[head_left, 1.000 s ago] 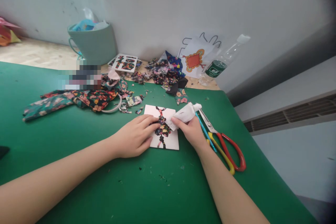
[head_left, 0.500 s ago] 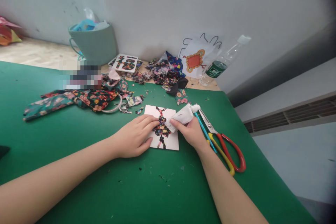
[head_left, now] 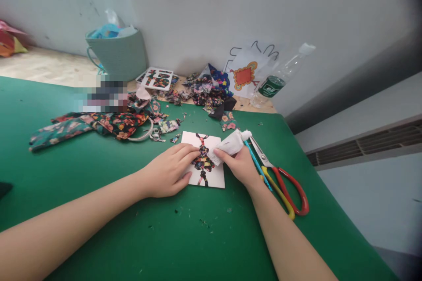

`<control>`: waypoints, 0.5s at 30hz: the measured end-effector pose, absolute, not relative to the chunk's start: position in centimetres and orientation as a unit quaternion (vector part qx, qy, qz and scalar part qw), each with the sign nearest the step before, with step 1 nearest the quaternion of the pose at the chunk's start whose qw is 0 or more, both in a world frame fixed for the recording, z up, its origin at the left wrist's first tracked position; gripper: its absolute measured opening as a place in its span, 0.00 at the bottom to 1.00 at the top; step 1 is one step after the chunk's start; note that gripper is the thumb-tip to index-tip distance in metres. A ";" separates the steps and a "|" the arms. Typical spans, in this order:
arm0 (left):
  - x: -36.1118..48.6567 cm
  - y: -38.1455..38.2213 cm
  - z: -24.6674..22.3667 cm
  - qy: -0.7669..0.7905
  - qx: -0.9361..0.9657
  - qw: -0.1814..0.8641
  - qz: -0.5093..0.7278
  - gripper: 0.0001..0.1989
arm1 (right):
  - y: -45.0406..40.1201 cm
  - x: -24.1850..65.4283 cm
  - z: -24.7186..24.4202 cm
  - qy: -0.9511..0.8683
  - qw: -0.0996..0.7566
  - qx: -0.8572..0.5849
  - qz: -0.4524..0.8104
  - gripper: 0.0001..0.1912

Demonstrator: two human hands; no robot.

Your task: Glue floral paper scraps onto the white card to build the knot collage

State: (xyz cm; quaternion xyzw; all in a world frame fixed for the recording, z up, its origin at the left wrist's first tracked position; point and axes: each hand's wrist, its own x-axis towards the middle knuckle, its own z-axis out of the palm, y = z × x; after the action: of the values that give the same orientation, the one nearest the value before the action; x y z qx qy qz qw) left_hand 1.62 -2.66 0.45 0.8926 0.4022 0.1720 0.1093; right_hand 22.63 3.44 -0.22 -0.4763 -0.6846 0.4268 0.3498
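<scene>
Left hand [head_left: 169, 171]: relaxed, resting on the white card [head_left: 216, 179] — clutching nothing visible
Right hand [head_left: 242, 164]: grasping a white tube [head_left: 231, 142] over the card's right side
Card: on green table [head_left: 158, 237] — scissors [head_left: 267, 163] to its right
Cloth scraps [head_left: 207, 90]: beyond

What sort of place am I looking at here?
Probably a craft workspace, though whether a home or a classroom I can't tell. Floral fabric scraps lie heaped at the back, large scissors lie on the green tabletop, and a white card bears patterned pieces.
</scene>
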 end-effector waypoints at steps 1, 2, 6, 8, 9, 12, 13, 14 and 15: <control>1.6 -2.7 0.4 0.402 0.893 0.109 0.171 0.24 | 3.5 22.6 -0.2 -0.684 0.350 -0.475 0.429 0.09; 1.6 -2.7 0.4 0.402 0.893 0.109 0.171 0.24 | 3.5 22.6 -0.2 -0.682 0.352 -0.474 0.432 0.09; 1.6 -2.7 0.5 0.402 0.893 0.110 0.169 0.24 | 3.6 22.7 -0.4 -0.675 0.363 -0.471 0.437 0.08; 1.7 -2.7 0.5 0.401 0.894 0.109 0.169 0.23 | 3.7 22.7 -0.5 -0.673 0.365 -0.473 0.436 0.08; 1.7 -2.6 0.5 0.400 0.894 0.109 0.169 0.24 | 3.7 22.7 -0.5 -0.673 0.364 -0.474 0.435 0.08; 1.7 -2.6 0.5 0.399 0.894 0.107 0.171 0.24 | 3.6 22.6 -0.4 -0.675 0.362 -0.475 0.433 0.08; 1.7 -2.6 0.5 0.399 0.895 0.105 0.171 0.24 | 3.6 22.6 -0.3 -0.676 0.361 -0.476 0.433 0.08; 1.7 -2.7 0.5 0.399 0.895 0.103 0.169 0.24 | 3.5 22.6 -0.3 -0.676 0.359 -0.476 0.432 0.08; 1.7 -2.7 0.5 0.398 0.896 0.101 0.169 0.24 | 3.5 22.6 -0.2 -0.677 0.357 -0.476 0.433 0.08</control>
State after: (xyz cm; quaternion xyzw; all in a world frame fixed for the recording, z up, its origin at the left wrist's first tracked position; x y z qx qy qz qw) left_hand 1.70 -2.67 0.46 0.8961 0.3979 0.1685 0.1009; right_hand 22.57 3.49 -0.21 -0.4762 -0.6768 0.4330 0.3574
